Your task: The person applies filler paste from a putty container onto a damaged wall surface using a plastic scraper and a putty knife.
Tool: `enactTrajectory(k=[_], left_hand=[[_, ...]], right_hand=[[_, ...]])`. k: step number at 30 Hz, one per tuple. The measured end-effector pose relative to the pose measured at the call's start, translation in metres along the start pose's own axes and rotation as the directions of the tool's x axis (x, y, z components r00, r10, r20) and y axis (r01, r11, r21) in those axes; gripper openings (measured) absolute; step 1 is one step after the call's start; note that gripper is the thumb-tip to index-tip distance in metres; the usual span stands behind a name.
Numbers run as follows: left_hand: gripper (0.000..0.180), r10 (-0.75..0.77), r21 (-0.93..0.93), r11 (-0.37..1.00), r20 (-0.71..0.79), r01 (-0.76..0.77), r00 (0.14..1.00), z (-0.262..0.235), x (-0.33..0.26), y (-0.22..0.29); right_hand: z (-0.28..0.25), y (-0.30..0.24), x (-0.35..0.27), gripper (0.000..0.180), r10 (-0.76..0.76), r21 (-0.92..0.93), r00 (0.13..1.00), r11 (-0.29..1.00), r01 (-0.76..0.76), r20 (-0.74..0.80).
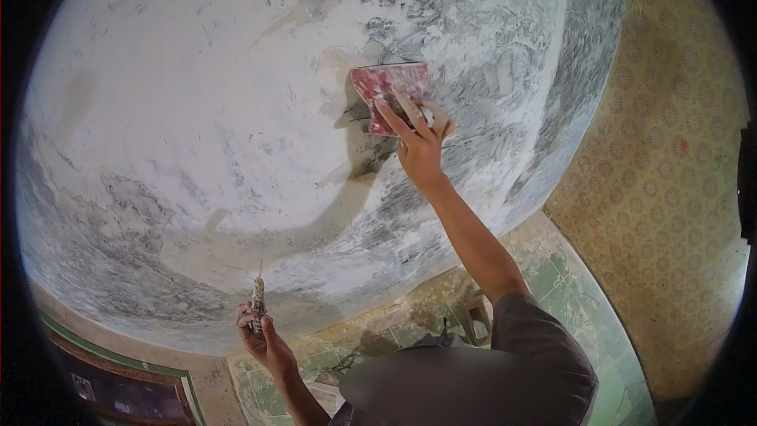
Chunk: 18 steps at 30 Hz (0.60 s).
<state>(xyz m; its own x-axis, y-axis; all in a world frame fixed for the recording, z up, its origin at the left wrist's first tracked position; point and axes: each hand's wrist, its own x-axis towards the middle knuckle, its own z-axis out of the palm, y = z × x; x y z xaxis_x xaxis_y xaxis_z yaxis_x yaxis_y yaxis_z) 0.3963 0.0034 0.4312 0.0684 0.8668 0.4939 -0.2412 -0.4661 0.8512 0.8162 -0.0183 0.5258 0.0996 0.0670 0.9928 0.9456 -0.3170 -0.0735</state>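
Note:
My right hand point(418, 146) is raised and grips a red putty trowel point(388, 88), its flat blade pressed against the white and grey plastered wall point(197, 110). The blade sits on a patchy grey area, with fresh white plaster to its left. My left hand point(260, 335) is lower down, near the wall's bottom edge. It is closed around the plaster-caked handle of a second, narrow scraper point(258, 304), whose thin blade points up, close to the wall.
A wall with yellow patterned wallpaper point(670, 150) stands on the right. Green and cream tiled floor point(568, 292) lies below, with a small dark box point(477, 319) on it. A dark framed panel point(118, 386) sits at the lower left.

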Motion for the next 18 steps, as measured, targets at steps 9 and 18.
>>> enactTrajectory(k=[9,18], left_hand=[[0.016,-0.006,-0.024,1.000,-0.064,0.005,0.998,0.014,-0.027,0.006],[0.016,-0.021,-0.080,0.997,-0.133,0.010,0.991,0.031,-0.069,-0.003]], right_hand=[[-0.007,0.018,-0.073,0.063,0.037,0.086,0.990,0.995,-0.048,0.133],[0.013,-0.026,0.022,0.065,-0.166,0.149,0.985,0.974,0.171,-0.044]])
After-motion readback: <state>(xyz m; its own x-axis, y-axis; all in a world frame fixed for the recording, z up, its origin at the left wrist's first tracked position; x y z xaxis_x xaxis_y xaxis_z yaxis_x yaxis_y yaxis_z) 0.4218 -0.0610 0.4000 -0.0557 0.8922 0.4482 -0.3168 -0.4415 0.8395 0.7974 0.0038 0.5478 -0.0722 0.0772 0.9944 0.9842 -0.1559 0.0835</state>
